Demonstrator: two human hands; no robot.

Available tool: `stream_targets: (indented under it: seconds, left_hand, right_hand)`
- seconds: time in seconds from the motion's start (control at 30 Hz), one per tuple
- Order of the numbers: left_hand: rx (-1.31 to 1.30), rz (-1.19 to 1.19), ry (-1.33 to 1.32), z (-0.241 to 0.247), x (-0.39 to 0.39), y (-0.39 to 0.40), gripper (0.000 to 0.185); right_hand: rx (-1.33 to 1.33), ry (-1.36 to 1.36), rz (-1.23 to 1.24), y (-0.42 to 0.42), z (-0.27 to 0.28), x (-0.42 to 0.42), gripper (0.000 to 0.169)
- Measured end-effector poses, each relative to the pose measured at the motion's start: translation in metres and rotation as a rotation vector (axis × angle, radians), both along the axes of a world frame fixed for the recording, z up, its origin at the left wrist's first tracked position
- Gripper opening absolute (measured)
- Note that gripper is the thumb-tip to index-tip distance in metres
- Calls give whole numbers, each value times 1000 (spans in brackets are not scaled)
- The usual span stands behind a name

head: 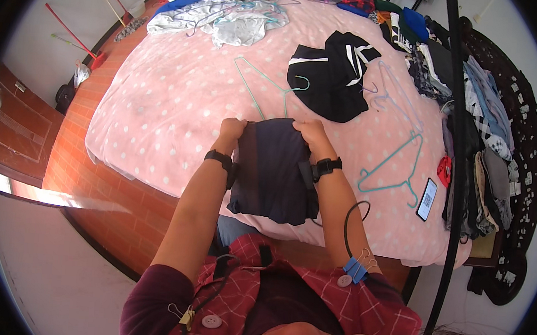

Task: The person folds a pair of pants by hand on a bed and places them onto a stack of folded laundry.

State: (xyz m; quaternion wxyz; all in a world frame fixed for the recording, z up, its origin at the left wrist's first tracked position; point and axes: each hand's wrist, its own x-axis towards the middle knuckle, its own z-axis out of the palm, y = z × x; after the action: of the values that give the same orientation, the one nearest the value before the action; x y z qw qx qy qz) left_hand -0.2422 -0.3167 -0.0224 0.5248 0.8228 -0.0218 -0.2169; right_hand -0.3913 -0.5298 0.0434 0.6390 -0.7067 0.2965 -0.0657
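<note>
Held up between both hands is a dark navy garment (pixel 275 172), gathered into a compact, roughly square shape. My left hand (pixel 232 130) pinches its upper left corner, and my right hand (pixel 312 134) pinches the upper right one. The garment hangs down toward me over the bed's near edge. Just beyond it lies a light green clothes hanger (pixel 260 87), its lower part hidden behind the cloth. A black garment with white stripes (pixel 328 78) is spread on the bed past my right hand. The hanger's hook overlaps that black cloth.
Pink dotted bedding (pixel 170 100) covers the bed. To the right lie a lilac hanger (pixel 400 99), a teal hanger (pixel 390 169), a phone (pixel 427 199) and folded clothes (pixel 483 108) along the dark headboard (pixel 524 152). White clothes with hangers (pixel 223 17) are heaped at far left.
</note>
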Motion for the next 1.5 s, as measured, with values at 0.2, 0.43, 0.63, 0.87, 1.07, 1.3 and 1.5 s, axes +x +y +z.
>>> stream_targets:
  seconds: [0.2, 0.43, 0.63, 0.87, 1.07, 1.3, 1.5]
  left_hand:
    - [78, 56, -87, -29, 13, 9, 21]
    - [204, -307, -890, 28, -23, 0, 21]
    - [48, -189, -354, 23, -29, 14, 28]
    - [168, -181, -350, 20, -24, 2, 30]
    - [-44, -98, -774, 23, -79, 76, 25]
    - [-84, -94, -310, 48, -260, 141, 18]
    - [102, 22, -322, 45, -263, 119, 33]
  right_hand:
    - [29, -75, -150, 16, -10, -1, 18]
    - [-886, -317, 284, -10, 9, -10, 19]
    - [-523, -193, 204, -3, -14, -12, 17]
    - [-807, -161, 152, -8, -21, -12, 23]
    - [-1056, -541, -66, -4, 12, -100, 19]
    - [-236, -190, -139, 125, -20, -270, 20]
    - [-512, -86, -124, 155, -24, -255, 27]
